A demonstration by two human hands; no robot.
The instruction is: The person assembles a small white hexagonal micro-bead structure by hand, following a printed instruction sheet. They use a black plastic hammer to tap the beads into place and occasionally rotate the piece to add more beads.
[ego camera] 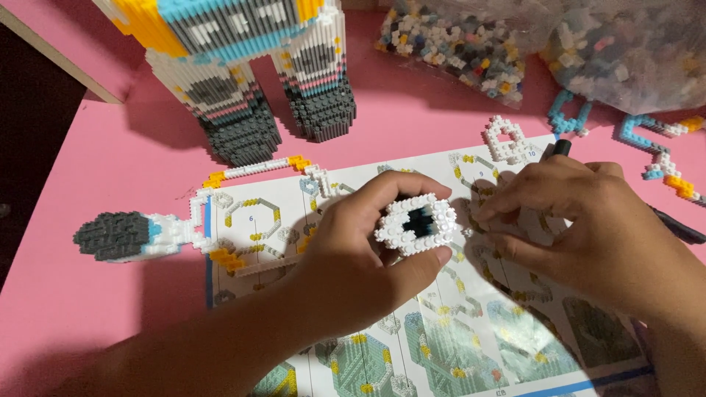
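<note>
My left hand is closed around a white ring-shaped assembly of small bricks with a dark hollow centre, held over the printed instruction sheet. My right hand rests just to the right of it, fingers curled, their tips close to the ring's right side and pressing toward the sheet. Whether those fingers pinch a small brick is hidden.
A tall brick figure's legs stand at the back left on the pink table. A grey and white limb piece lies left of the sheet. Thin brick outlines, a white ring, blue shapes and bags of loose bricks lie behind.
</note>
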